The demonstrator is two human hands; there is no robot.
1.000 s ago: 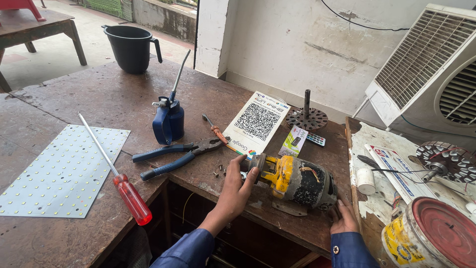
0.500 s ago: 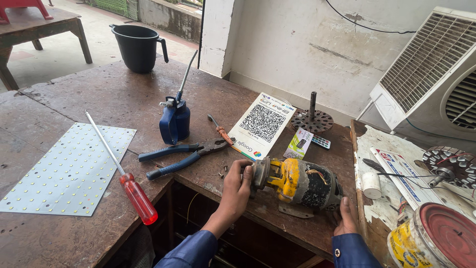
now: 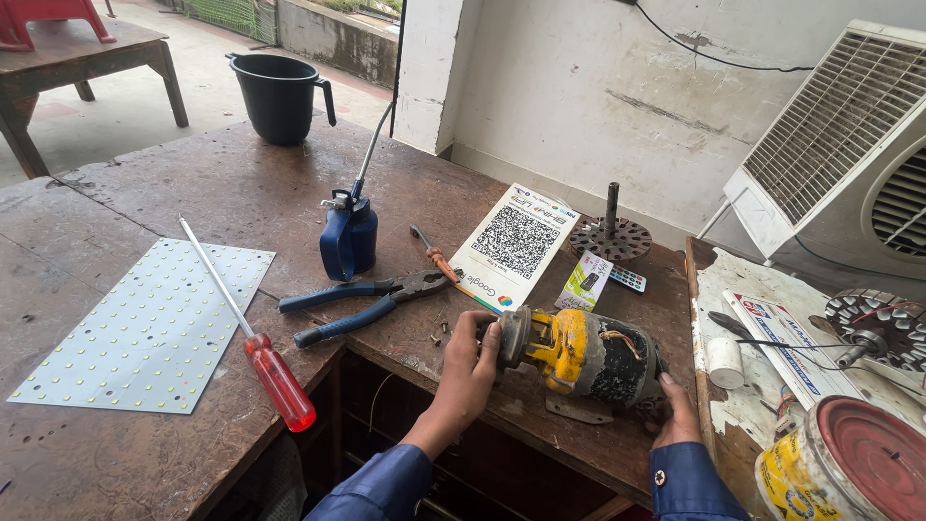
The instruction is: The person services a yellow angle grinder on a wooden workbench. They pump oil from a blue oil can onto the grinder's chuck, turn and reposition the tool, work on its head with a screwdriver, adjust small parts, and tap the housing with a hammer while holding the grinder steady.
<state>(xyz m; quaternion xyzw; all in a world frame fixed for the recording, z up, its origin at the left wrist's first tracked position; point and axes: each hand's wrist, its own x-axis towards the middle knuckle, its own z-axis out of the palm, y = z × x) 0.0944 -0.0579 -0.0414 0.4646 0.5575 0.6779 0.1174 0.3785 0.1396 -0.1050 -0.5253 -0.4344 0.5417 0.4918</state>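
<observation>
- The left hand [image 3: 470, 365] clasps the front end of the motor [image 3: 583, 354], fingers curled over its round metal face; the right hand [image 3: 678, 417] rests against the motor's rear end, fingertips touching it, though I cannot tell whether it grips.
- One surface [image 3: 241, 188], brown, worn and stained, carries nearly everything.
- One white fan housing [image 3: 849, 145] with slatted vents stands at the far right.
- One perforated white panel [image 3: 145, 323] lies flat at the left.
- One black jug [image 3: 280, 95] stands at the far edge.
- One motor, lying on its side near the front edge of the surface between the two hands: yellow body, chipped and grimy, dark at the rear, with wires showing.
- One tin [image 3: 849, 468] with a red lid, at the lower right.
- One printed card [image 3: 516, 246] with a square code pattern.
- One blue oil can [image 3: 349, 236] with a long thin spout.
- One pair of blue-handled pliers [image 3: 362, 299].
- Two screwdrivers: a red-handled one [image 3: 253, 342] lying across the panel, and a small orange-handled one [image 3: 434, 256] just beside the pliers.
</observation>
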